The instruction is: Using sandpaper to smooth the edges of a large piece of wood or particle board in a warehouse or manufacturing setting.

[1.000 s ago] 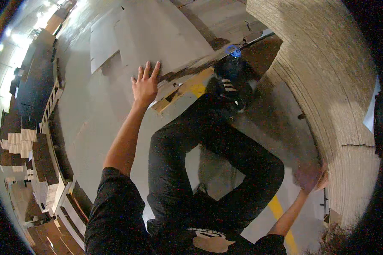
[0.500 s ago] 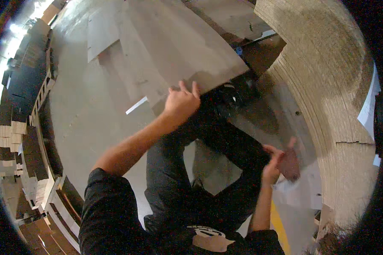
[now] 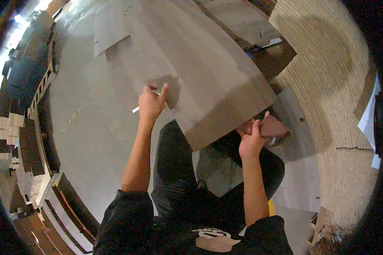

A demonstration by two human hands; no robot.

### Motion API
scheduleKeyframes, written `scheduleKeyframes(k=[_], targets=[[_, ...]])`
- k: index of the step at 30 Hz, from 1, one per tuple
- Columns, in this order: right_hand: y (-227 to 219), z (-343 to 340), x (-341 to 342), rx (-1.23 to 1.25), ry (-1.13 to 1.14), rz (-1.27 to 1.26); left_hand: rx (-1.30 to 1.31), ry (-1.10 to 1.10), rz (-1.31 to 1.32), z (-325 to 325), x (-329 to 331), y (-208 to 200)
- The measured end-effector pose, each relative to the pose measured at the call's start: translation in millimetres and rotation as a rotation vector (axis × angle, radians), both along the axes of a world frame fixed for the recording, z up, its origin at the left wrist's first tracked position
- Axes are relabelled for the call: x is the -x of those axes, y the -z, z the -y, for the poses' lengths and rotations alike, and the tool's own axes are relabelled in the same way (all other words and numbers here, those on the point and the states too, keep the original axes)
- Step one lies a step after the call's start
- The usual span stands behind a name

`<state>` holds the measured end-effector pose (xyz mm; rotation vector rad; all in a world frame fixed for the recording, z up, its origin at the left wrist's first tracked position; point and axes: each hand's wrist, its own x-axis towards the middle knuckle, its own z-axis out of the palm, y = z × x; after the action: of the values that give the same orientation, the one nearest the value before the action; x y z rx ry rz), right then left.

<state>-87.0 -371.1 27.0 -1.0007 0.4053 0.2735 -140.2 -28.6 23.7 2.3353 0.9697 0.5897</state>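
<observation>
My right hand [image 3: 252, 140] grips a folded reddish-brown sheet that looks like sandpaper [image 3: 273, 128], thumb on top, just off the near right corner of a large flat greyish-brown panel [image 3: 217, 76]. To the left of that panel, my left hand [image 3: 151, 104] hovers with thumb and fingers apart. Beneath it is a thin white strip [image 3: 135, 109], partly covered by the hand. Whether the fingertips touch the strip is hard to make out. The panel's near edge reaches over my knees.
A smaller flat sheet [image 3: 110, 36] lies at the panel's far left. On the right rises a ribbed, tan stack [image 3: 323, 85] with white paper [image 3: 368, 110] at its side. Pale stacked pieces [image 3: 7, 127] and a ladder-like frame [image 3: 42, 93] line the left.
My left hand has left the panel's near edge and moved left to the white strip. My right hand has risen with the sandpaper toward the panel's corner. The panel now extends nearer to me.
</observation>
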Motion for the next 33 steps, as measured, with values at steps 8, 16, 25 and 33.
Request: scheduleKeyframes(k=[8,16,25,33], targets=[[-50.2,6.9,4.9,0.318,-0.034,0.073,1.221,-0.125,0.452,70.6,19.0,14.4],[-11.1,47.6,-66.6,1.170,-0.274,0.169,1.289,-0.230,0.472,170.3,42.8,4.3],[1.3,35.1,31.7,1.573,-0.670,0.996,1.387,0.115,0.420,165.2,24.6,82.2],[-23.4,36.1,29.2,1.578,-1.042,0.607,1.442,0.023,0.389,175.8,8.1,70.6]])
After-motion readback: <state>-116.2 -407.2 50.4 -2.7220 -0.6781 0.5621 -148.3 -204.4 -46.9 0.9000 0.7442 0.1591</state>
